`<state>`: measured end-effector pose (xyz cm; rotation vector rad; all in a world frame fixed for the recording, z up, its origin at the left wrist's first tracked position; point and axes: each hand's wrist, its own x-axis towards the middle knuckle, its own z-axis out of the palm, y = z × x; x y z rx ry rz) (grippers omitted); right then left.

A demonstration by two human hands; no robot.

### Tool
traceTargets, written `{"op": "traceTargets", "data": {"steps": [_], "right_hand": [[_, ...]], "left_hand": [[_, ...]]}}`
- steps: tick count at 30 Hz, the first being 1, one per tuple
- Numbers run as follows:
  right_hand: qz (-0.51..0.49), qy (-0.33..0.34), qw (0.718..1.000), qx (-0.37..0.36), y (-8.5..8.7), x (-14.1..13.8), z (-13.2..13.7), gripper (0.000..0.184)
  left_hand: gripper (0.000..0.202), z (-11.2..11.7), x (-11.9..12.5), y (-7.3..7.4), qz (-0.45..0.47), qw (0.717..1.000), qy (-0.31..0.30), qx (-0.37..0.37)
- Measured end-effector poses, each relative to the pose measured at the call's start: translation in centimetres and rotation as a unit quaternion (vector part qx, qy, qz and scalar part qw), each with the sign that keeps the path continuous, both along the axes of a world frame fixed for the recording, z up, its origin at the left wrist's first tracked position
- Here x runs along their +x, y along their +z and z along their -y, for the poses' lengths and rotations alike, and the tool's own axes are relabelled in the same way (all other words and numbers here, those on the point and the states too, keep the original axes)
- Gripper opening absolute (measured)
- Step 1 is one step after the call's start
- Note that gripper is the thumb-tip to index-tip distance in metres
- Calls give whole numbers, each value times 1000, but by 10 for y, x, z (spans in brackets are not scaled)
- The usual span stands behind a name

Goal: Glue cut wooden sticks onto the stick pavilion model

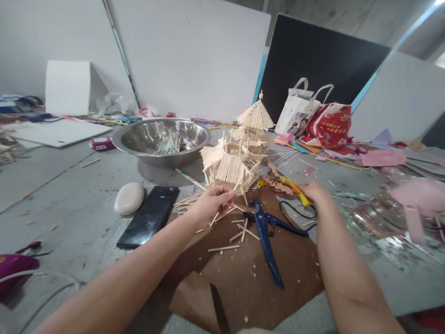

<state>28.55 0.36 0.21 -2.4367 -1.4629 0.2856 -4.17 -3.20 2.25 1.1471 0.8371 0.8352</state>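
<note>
My left hand (216,202) is closed in a pinch on a thin wooden stick (237,186), just in front of a small pavilion model (231,167) built of pale sticks. Behind it rises a pointed stick roof (256,115). Off to the right, my right hand (311,191) is closed around a yellow glue gun (295,189) with a black cord (295,214). Some of its fingers are hidden from view. Blue-handled cutters (266,241) lie spread on a brown sheet (295,278) between my arms. Several loose sticks (224,249) are scattered there.
A steel basin (128,150) holding bagged sticks stands behind on the left. Nearer are a black phone (149,215) and a white oval case (129,198). A clear plastic bottle (373,213), a red bag (330,125) and paper scraps lie to the right.
</note>
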Motion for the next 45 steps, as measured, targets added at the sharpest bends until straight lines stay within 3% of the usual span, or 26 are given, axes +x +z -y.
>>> {"op": "traceTargets", "data": {"steps": [4, 7, 8, 10, 13, 16, 20, 24, 26, 29, 33, 37, 41, 45], "right_hand": [[28, 13, 999, 43, 25, -17, 3, 36], [0, 95, 992, 83, 41, -51, 11, 31], [-57, 157, 980, 103, 44, -66, 17, 32], [-216, 266, 933, 114, 45, -99, 31, 36], [-384, 354, 846, 108, 38, -143, 57, 37], [-419, 384, 814, 115, 27, -168, 78, 26], [-405, 376, 823, 131, 18, -177, 94, 19], [-373, 371, 839, 138, 14, -177, 104, 23], [-320, 359, 863, 154, 12, -172, 108, 30], [-136, 317, 926, 155, 8, -153, 116, 54], [71, 263, 962, 9, -5, -128, 130, 88], [114, 252, 955, -109, -15, -116, 135, 103], [132, 266, 948, -118, -16, -111, 127, 100], [156, 267, 948, -71, -16, -108, 120, 70]], "left_hand": [[19, 10, -17, -2, -28, 999, 28, 13], [19, 19, -22, -4, -49, 997, 49, 32], [19, 23, -22, -4, -57, 996, 54, 42], [20, 31, -22, -2, -76, 994, 55, 62], [19, 41, -20, 1, -117, 987, 29, 104], [19, 51, -18, 1, -181, 972, -11, 153], [18, 62, -14, -5, -233, 951, -26, 202], [15, 72, -8, -10, -234, 936, 13, 262], [18, 74, -8, -11, -249, 926, 35, 283], [22, 73, -13, -15, -263, 917, 57, 293], [23, 67, -20, -22, -245, 940, 41, 234], [22, 62, -21, -32, -189, 969, 17, 160], [25, 60, -22, -38, -126, 988, 5, 87], [25, 58, -25, -38, -64, 998, 9, 25]]}}
